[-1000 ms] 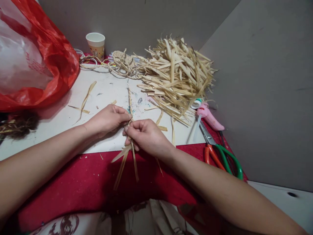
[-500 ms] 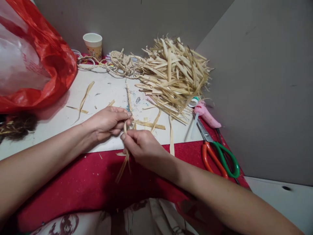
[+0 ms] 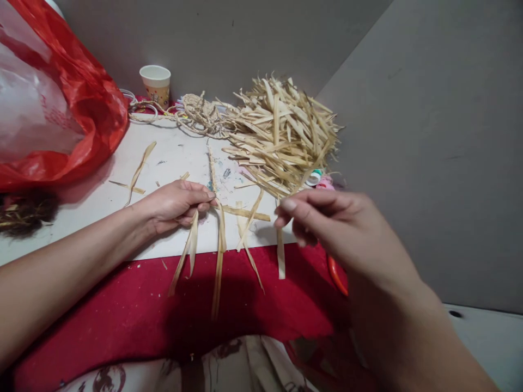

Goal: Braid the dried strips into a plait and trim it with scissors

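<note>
My left hand [image 3: 180,204] is closed, pinching the lower end of a thin straw braid [image 3: 212,170] between thumb and fingers. The finished part lies away from me on the white board. Loose straw ends [image 3: 219,256] fan down from the pinch over the red cloth, and a forked pair [image 3: 191,245] hangs below the left fingers. My right hand [image 3: 314,223] is off the braid, fingers loosely bent and apart. Its fingertips overlap a single flat straw strip [image 3: 280,256] lying across the board's front edge. Whether they touch it is hard to see.
A large straw pile [image 3: 286,130] stands at the back right, beside coiled straw cord [image 3: 200,114] and a paper cup [image 3: 156,84]. A red plastic bag [image 3: 98,120] fills the left. The orange scissors handle [image 3: 337,275] and a pink tool [image 3: 326,182] show behind my right hand.
My right hand has let go of the braid's loose ends and moved right to the single strip. The ends now hang down. My left hand has kept its pinch. The view has shifted slightly.
</note>
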A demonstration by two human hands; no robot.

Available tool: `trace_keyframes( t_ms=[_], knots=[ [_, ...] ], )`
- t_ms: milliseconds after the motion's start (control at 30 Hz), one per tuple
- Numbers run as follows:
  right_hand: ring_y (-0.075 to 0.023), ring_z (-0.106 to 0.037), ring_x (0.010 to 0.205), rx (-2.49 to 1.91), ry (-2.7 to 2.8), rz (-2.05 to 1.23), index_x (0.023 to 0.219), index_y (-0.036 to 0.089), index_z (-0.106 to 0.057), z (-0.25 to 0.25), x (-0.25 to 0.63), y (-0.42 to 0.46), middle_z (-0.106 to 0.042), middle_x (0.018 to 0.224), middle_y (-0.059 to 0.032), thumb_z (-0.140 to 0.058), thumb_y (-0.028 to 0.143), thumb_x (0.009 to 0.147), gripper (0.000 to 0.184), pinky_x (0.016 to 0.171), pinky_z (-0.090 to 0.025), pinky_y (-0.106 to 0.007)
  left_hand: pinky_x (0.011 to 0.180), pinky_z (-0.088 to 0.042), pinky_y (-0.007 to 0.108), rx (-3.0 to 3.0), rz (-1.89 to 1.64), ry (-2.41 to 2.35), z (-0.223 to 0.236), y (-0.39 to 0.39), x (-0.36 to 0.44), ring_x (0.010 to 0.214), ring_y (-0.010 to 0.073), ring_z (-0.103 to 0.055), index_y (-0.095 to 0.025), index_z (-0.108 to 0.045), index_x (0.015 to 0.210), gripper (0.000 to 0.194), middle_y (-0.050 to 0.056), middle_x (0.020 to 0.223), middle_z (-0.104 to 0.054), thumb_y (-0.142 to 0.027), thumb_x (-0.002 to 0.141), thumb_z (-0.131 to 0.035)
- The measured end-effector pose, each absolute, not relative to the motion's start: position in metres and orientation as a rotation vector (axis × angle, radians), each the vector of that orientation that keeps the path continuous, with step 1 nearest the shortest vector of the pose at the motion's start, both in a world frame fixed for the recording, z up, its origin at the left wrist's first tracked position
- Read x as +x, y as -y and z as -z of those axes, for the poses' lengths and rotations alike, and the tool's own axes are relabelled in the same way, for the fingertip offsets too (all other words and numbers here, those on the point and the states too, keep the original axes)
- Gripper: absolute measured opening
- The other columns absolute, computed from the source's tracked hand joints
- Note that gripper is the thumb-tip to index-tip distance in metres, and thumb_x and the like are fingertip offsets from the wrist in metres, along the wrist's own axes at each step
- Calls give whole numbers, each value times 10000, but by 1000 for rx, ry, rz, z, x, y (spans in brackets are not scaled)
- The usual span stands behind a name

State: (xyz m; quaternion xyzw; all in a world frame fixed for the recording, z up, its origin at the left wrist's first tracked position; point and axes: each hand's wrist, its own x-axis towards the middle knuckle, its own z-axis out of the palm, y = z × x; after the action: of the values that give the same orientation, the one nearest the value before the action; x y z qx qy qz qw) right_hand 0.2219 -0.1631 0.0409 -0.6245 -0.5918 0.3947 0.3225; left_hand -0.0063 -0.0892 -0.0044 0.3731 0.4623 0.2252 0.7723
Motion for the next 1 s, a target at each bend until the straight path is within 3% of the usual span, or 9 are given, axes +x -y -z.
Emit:
trace_keyframes(
  t_ms=[133, 400, 600, 733, 833, 1000],
  knots=[
    [-73, -451, 439, -1712, 1400, -772, 716, 166, -660, -28, 257, 131, -655, 675, -46, -691, 367, 733, 204, 411, -360, -213, 309, -127, 127, 828, -474, -1000, 5, 89, -7, 330, -2, -234, -94, -608, 666, 194, -45, 467, -395, -132, 842, -537],
    [-80, -430, 411, -1881, 1169, -496, 645, 174, -603, -27, 291, 108, -563, 530, -7, -648, 262, 706, 116, 387, -321, -215, 319, -127, 127, 863, -469, -983, 9, 87, -8, 348, -3, -222, -101, -609, 662, 166, -40, 482, -405, -151, 814, -567],
    [-95, -434, 462, -2039, 1776, -592, 583, 168, -576, -15, 275, 124, -542, 520, -9, -612, 460, 761, 343, 458, -313, -234, 329, -121, 135, 887, -469, -974, 9, 88, -7, 363, 5, -231, -109, -602, 639, 189, -35, 490, -399, -166, 816, -571],
    [-114, -454, 549, -2095, 2081, -539, 642, 163, -607, 5, 261, 129, -580, 602, -23, -583, 372, 777, 249, 518, -305, -249, 335, -109, 141, 888, -469, -971, 10, 89, -7, 359, 2, -216, -111, -590, 623, 220, -39, 482, -390, -161, 833, -548],
    [-101, -450, 555, -2004, 1938, -709, 651, 162, -565, 3, 260, 133, -562, 623, -9, -544, 274, 783, 175, 538, -327, -242, 333, -111, 143, 882, -477, -968, 11, 89, -8, 352, 1, -218, -106, -601, 641, 213, -35, 484, -405, -155, 839, -539],
    [-59, -396, 454, -1695, 1401, -1217, 745, 176, -556, -22, 258, 151, -516, 593, 34, -645, 369, 766, 213, 460, -305, -209, 322, -128, 138, 853, -480, -953, 11, 89, -8, 339, 0, -238, -98, -604, 654, 199, -30, 496, -432, -144, 838, -543]
  ],
)
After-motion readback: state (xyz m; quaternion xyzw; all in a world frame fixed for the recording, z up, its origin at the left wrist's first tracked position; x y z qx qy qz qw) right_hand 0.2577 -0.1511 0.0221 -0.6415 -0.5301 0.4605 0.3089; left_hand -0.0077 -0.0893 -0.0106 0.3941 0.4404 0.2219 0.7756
